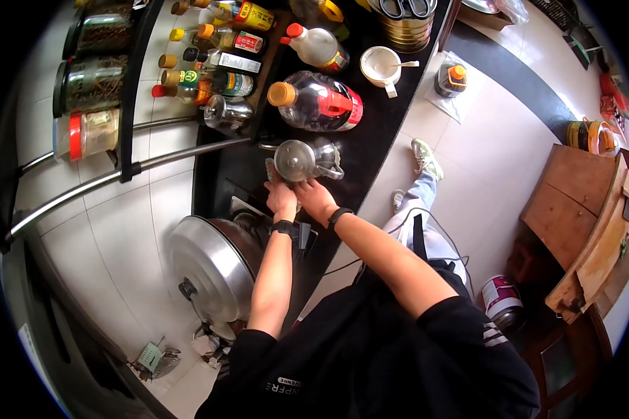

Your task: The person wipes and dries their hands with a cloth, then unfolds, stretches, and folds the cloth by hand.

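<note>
A glass pitcher with a round metal lid (294,161) and a clear handle stands on the black counter, just beyond both hands. My left hand (282,198) is low at the pitcher's near left side, fingers curled in around something I cannot make out. A small patterned, greyish-green piece (269,170) shows by its fingertips. Close beside it, my right hand (316,200) has bent fingers at the pitcher's near side, below its handle. The pitcher and the hands themselves hide what lies between the fingers.
A large dark bottle with an orange cap (315,102) lies beyond the pitcher, near a white cup with a spoon (381,66). Several seasoning bottles (223,63) fill the rack. A wok with a domed lid (210,265) sits left of my arms. Metal rails (119,183) cross the left side.
</note>
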Tool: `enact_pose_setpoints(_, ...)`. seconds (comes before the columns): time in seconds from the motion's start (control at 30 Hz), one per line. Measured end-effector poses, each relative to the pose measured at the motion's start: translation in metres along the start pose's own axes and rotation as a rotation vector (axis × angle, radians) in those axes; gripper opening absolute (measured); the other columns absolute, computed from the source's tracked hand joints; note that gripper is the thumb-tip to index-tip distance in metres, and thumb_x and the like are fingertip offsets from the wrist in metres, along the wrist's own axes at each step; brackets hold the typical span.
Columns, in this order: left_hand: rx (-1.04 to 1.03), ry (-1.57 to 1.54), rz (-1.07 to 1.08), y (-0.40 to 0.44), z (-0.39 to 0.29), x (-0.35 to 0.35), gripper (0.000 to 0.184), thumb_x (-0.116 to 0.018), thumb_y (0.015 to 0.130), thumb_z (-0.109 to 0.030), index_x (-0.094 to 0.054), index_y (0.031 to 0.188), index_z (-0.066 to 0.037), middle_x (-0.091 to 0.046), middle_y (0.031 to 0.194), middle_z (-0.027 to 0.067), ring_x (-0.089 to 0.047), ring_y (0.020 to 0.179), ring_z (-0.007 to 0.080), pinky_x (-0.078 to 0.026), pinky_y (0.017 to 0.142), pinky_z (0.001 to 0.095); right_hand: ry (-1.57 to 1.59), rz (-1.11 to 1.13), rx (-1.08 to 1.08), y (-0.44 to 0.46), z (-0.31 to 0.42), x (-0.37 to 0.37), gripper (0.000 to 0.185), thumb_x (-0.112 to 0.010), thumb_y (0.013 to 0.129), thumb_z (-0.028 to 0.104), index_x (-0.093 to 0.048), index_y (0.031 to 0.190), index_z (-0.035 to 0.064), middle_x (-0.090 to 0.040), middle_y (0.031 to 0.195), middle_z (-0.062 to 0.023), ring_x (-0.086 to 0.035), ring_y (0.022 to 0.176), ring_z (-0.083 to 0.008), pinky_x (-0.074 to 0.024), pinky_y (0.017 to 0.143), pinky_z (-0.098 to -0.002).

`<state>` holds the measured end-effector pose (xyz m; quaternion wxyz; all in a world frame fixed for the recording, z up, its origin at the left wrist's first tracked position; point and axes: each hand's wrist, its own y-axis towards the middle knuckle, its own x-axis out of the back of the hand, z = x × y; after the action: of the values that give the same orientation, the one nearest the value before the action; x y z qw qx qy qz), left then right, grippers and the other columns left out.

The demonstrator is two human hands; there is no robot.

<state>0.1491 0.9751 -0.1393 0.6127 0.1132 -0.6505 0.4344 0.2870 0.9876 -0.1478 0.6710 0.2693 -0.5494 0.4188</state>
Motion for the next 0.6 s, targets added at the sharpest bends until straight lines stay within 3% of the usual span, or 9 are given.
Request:
enact_pose_setpoints(0.07, -0.031, -0.029, -0.009, -0.005, 0.007, -0.022, 0.05, -0.059, 0.093, -0.028, -0.044, 0.14, -0.019, -0.048, 0.127, 0.024, -0.066, 0.097, 0.0446, -0.056, 0.08, 0.0517, 0.022, -0.097, 0.052, -0.025, -0.01, 0.0, 0.051, -0.057, 0.09, 0.025, -0.057, 0.137, 0.006, -0.05, 0.147, -0.0073, -0.042, 0.139, -0.0242, -0.0284, 0.119, -0.04)
enact_pose_setpoints(0.13, -0.112, 0.056, 0.013, -0.051, -0.026, 0.008, 0.049, -0.055, 0.097, -0.037, -0.041, 0.142, -0.022, -0.048, 0.128, 0.0239, -0.067, 0.096, 0.045, -0.057, 0.08, 0.051, 0.032, -0.159, 0.07, -0.045, -0.017, -0.003, 0.048, -0.056, 0.089, 0.023, -0.058, 0.134, 0.0053, -0.054, 0.143, -0.0091, -0.047, 0.136, -0.0239, -0.0302, 0.118, -0.0403)
enact_pose_setpoints(0.27, -0.166, -0.029, -0.039, -0.086, -0.037, -0.002, 0.069, -0.061, 0.095, -0.035, -0.028, 0.155, -0.029, -0.048, 0.127, 0.024, -0.067, 0.094, 0.0452, -0.056, 0.078, 0.0515, 0.147, -0.199, 0.101, -0.079, -0.029, -0.009, 0.041, -0.056, 0.087, 0.019, -0.061, 0.125, 0.005, -0.057, 0.138, -0.0097, -0.051, 0.131, -0.0227, -0.0311, 0.118, -0.0409)
enact_pose_setpoints(0.3, -0.183, -0.032, -0.025, -0.092, -0.037, -0.004, 0.076, -0.063, 0.094, -0.033, -0.021, 0.158, -0.031, -0.048, 0.127, 0.024, -0.067, 0.094, 0.0452, -0.056, 0.079, 0.052, 0.143, -0.212, 0.1, -0.086, -0.031, -0.01, 0.038, -0.056, 0.088, 0.02, -0.062, 0.123, 0.0062, -0.059, 0.133, -0.0076, -0.052, 0.127, -0.0214, -0.0312, 0.118, -0.0413)
enact_pose_setpoints(0.4, -0.229, -0.066, -0.004, -0.113, -0.038, -0.013, 0.083, -0.067, 0.09, -0.027, -0.02, 0.158, -0.029, -0.048, 0.128, 0.0232, -0.067, 0.095, 0.0441, -0.056, 0.079, 0.0512, 0.157, -0.294, 0.061, -0.108, -0.031, -0.011, 0.029, -0.056, 0.089, 0.019, -0.065, 0.115, 0.0089, -0.063, 0.116, -0.0039, -0.056, 0.119, -0.0209, -0.0326, 0.117, -0.0426)
enact_pose_setpoints(0.47, -0.235, -0.07, 0.017, -0.126, -0.039, -0.018, 0.091, -0.07, 0.084, -0.02, -0.019, 0.159, -0.026, -0.047, 0.129, 0.022, -0.068, 0.096, 0.0431, -0.055, 0.082, 0.0499, 0.205, -0.217, 0.032, -0.121, -0.028, -0.008, 0.027, -0.056, 0.089, 0.018, -0.065, 0.112, 0.0092, -0.063, 0.113, -0.004, -0.057, 0.118, -0.0214, -0.033, 0.116, -0.0431)
enact_pose_setpoints(0.6, -0.257, -0.124, 0.049, -0.163, -0.034, -0.038, 0.089, -0.068, 0.085, -0.022, -0.019, 0.159, -0.027, -0.047, 0.127, 0.0229, -0.067, 0.096, 0.0452, -0.054, 0.081, 0.0514, 0.215, -0.092, -0.015, -0.145, -0.017, -0.001, 0.027, -0.058, 0.086, 0.015, -0.065, 0.11, 0.0062, -0.064, 0.115, -0.01, -0.057, 0.121, -0.0246, -0.0353, 0.116, -0.0386)
